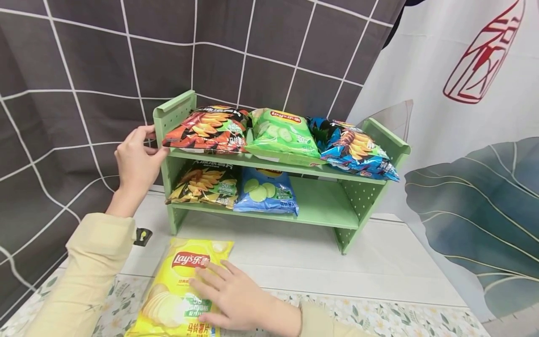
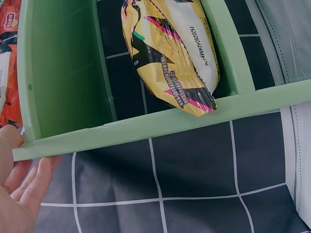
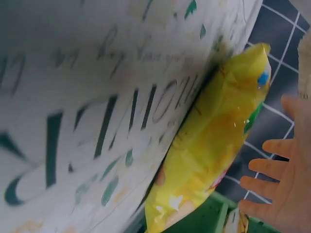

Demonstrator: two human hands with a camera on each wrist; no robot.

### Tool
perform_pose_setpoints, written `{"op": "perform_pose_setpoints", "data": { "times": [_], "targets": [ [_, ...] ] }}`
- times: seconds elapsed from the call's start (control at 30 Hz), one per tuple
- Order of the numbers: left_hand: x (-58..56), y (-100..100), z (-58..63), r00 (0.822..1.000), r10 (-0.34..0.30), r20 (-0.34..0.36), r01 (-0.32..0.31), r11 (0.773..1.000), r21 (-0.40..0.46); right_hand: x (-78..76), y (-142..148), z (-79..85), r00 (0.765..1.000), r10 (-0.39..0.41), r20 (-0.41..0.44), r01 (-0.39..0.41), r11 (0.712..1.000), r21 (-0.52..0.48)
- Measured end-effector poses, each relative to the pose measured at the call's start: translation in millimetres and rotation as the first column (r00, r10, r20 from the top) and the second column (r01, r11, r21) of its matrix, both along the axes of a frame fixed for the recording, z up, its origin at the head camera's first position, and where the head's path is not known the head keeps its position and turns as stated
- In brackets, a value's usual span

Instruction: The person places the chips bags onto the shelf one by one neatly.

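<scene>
My left hand (image 1: 139, 161) grips the left side panel of a green two-tier shelf rack (image 1: 326, 199). In the left wrist view, the thumb lies on one side of the panel's edge and the fingers (image 2: 36, 187) on the other. A yellow bag of Lay's potato chips (image 1: 168, 285) lies flat on the tabletop in front of the rack. Over its right part my right hand (image 1: 237, 299) hovers with fingers spread. The right wrist view shows a gap between those straight fingers (image 3: 269, 167) and the yellow bag (image 3: 209, 131).
On the upper tier sit a red chip bag (image 1: 210, 128), a green one (image 1: 282, 133) and a blue-black one (image 1: 355, 145). Below are a gold-black bag (image 1: 206, 185) and a blue bag (image 1: 267, 192). A small black object (image 1: 142, 237) lies by the left sleeve. A dark grid curtain (image 1: 236, 47) hangs behind.
</scene>
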State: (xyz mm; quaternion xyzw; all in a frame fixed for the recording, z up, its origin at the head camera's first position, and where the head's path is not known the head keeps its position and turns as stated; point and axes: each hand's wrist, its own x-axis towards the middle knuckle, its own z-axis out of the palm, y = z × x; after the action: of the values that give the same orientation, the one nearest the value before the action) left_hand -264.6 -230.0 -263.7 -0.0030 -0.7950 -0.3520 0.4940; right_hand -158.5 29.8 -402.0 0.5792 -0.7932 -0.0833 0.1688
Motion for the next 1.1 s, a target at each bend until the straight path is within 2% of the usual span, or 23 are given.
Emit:
{"op": "perform_pose_setpoints", "data": {
  "times": [0.2,0.37,0.8,1.0,1.1],
  "targets": [
    [-1.0,-0.8,-0.6,1.000,0.000,-0.009,0.000,1.000,-0.003,4.3,-4.5,-4.6,0.999,0.026,0.025,-0.029,0.991,0.128],
    [-0.9,-0.6,-0.7,1.000,-0.002,-0.004,0.002,1.000,0.001,4.4,-3.9,-2.4,0.997,0.012,0.077,-0.025,0.984,0.175],
    [1.3,-0.1,0.9,1.000,0.002,0.014,-0.003,1.000,0.005,2.7,4.4,-1.5,0.991,0.023,0.131,-0.046,0.983,0.176],
    [2.3,0.0,1.1,1.000,-0.011,0.015,0.011,1.000,0.013,3.4,2.8,-2.8,0.974,-0.010,0.225,-0.032,0.982,0.183],
    [1.2,-1.0,1.0,1.000,-0.011,0.015,0.011,1.000,0.011,2.6,1.2,-4.7,0.980,0.014,0.197,-0.047,0.986,0.163]
  ]
}}
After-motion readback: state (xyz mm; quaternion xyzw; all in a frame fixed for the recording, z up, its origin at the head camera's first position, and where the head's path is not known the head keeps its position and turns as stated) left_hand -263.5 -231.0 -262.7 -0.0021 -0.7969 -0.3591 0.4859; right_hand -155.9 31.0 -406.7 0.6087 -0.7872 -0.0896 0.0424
